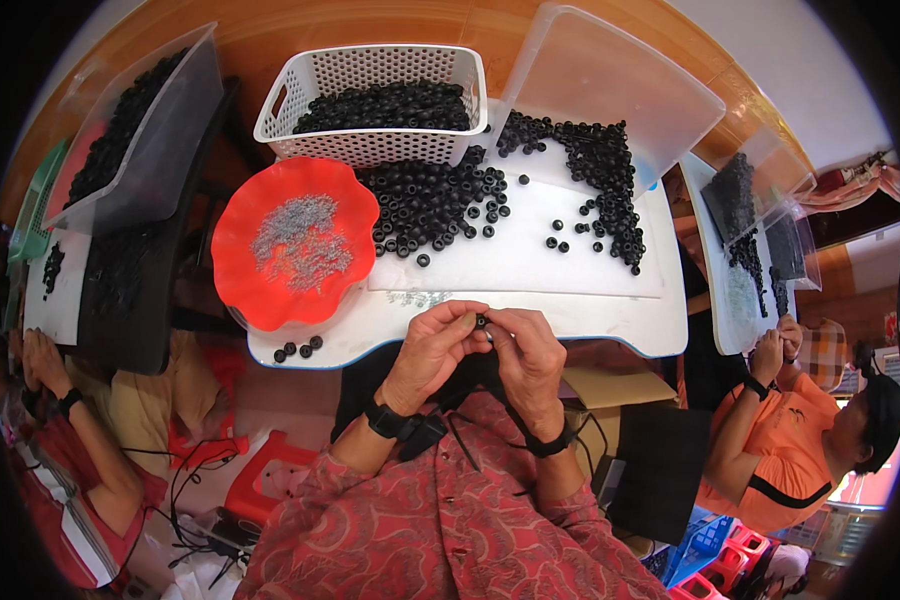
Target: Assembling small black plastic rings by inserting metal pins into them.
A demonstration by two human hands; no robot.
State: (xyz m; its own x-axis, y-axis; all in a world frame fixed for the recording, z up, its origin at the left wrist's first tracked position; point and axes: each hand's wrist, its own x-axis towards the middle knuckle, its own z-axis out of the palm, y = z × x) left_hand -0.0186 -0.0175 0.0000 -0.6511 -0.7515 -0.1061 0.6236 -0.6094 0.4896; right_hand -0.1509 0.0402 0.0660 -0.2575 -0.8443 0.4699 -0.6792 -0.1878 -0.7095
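Just past the table's near edge, my left hand (435, 345) and my right hand (528, 358) meet fingertip to fingertip. Between them is a small black ring-shaped part (481, 321), pinched by the fingers of both. A tiny shiny bit shows under it at my right fingertips, too small to name. Left of my hands stands a red wavy-rimmed dish (232, 255) holding a heap of small silver metal pieces (300, 240). Loose black ring-shaped parts (420, 205) lie piled beyond my hands on a white sheet (530, 265).
A white perforated basket (370, 148) full of black parts stands at the back. Beside it a clear plastic bin (610, 75) lies tipped, with more black parts (610, 170) spilling out. Several black parts (298, 350) sit at the near left edge. People work at tables on both sides.
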